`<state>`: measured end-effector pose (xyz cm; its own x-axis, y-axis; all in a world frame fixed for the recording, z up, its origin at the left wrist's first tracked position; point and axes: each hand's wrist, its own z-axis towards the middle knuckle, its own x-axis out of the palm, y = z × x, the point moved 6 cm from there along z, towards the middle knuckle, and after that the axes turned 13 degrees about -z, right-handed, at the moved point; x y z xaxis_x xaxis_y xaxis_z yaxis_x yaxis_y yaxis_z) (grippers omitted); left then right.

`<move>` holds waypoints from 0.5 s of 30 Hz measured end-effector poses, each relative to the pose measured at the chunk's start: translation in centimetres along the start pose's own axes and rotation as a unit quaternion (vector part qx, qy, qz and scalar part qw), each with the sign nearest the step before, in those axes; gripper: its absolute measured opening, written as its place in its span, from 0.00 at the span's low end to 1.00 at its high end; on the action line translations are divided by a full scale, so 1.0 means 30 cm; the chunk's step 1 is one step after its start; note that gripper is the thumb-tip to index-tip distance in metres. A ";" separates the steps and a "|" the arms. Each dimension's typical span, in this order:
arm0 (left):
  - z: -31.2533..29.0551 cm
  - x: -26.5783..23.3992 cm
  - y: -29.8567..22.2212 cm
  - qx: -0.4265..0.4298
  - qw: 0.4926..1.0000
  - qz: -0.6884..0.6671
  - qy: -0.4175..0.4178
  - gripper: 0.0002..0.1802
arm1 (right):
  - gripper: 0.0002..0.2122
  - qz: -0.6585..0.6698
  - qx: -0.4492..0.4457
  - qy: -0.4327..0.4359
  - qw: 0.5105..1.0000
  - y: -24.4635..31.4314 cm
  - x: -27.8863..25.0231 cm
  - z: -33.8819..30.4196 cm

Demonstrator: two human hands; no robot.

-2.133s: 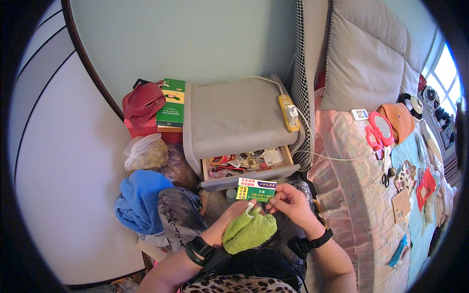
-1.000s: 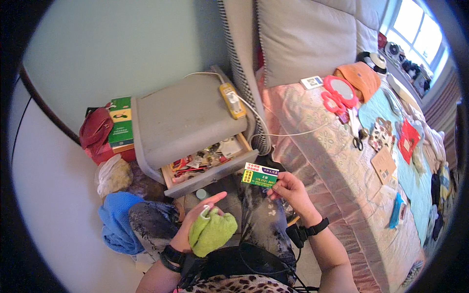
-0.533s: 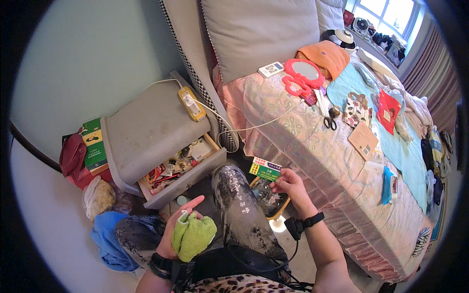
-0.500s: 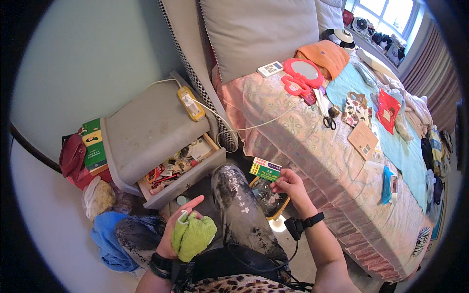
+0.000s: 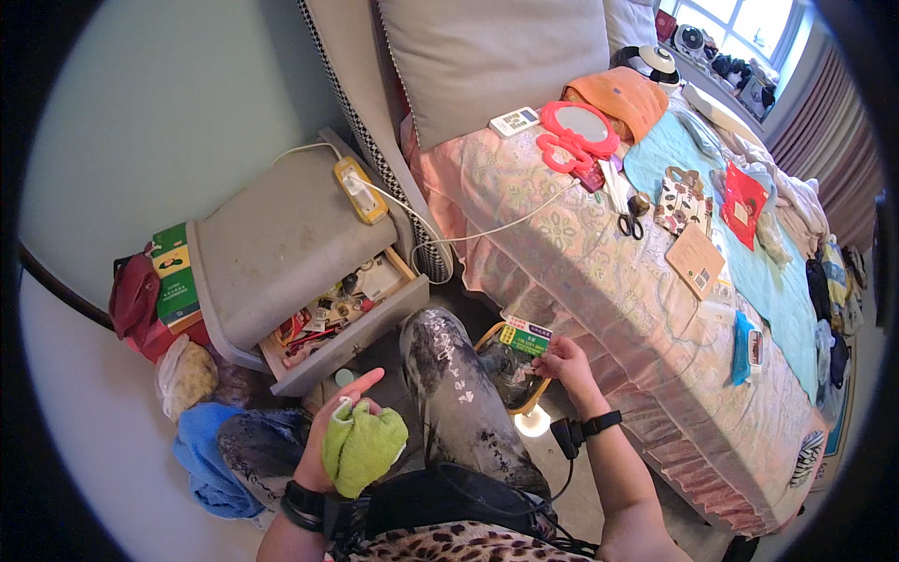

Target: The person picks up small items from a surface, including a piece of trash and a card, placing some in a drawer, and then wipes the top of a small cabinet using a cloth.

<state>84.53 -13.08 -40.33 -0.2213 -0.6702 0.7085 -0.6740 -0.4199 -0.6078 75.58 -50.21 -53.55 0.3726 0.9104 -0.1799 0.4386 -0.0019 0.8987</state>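
Observation:
My left hand (image 5: 323, 433) is wrapped round a lime-green cloth (image 5: 367, 451), its index finger stretched out past the cloth. Between thumb and fingers, my right hand (image 5: 567, 369) pinches a small green, yellow and purple printed card (image 5: 526, 338) by its right end. Beneath the card stands a yellow-rimmed bin (image 5: 518, 408) with a dark, shiny lining; the card and hand cover part of it. The pulled-out drawer (image 5: 361, 337) of a grey bedside cabinet (image 5: 290, 225) lies ahead of my left hand, holding several small jumbled items.
On the cabinet rests a yellow power strip (image 5: 360, 190) with a white cable running toward the bed. The bed (image 5: 571, 253), at right, bears a red-framed mirror (image 5: 582, 126), scissors (image 5: 631, 225) and a cardboard piece (image 5: 696, 260). A blue towel (image 5: 206, 459) lies by my left leg.
My right hand has shifted slightly right and down with the card, which is now lower over the bin. My left hand still holds the cloth, nearly in the same place.

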 end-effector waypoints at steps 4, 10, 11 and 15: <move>0.016 -0.019 -0.001 0.005 1.000 0.003 0.003 0.29 | 0.13 -0.301 0.031 -0.009 0.953 -0.094 -0.066 -0.002; -0.005 -0.060 -0.058 0.045 0.996 -0.051 -0.051 0.27 | 0.14 -0.285 -0.056 -0.027 0.957 0.124 0.004 -0.038; 0.005 -0.088 -0.056 0.059 0.995 -0.082 -0.021 0.25 | 0.13 -0.233 -0.111 0.002 0.966 0.195 0.045 -0.030; 0.062 -0.139 -0.051 0.053 0.982 -0.180 -0.036 0.25 | 0.17 -0.239 -0.219 0.135 0.936 0.577 0.237 -0.167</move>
<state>87.79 -10.77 -43.02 0.0704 -0.5073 0.8589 -0.6222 -0.6953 -0.3597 81.72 -41.69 -37.26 -0.0272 0.8354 -0.5490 0.1038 0.5486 0.8296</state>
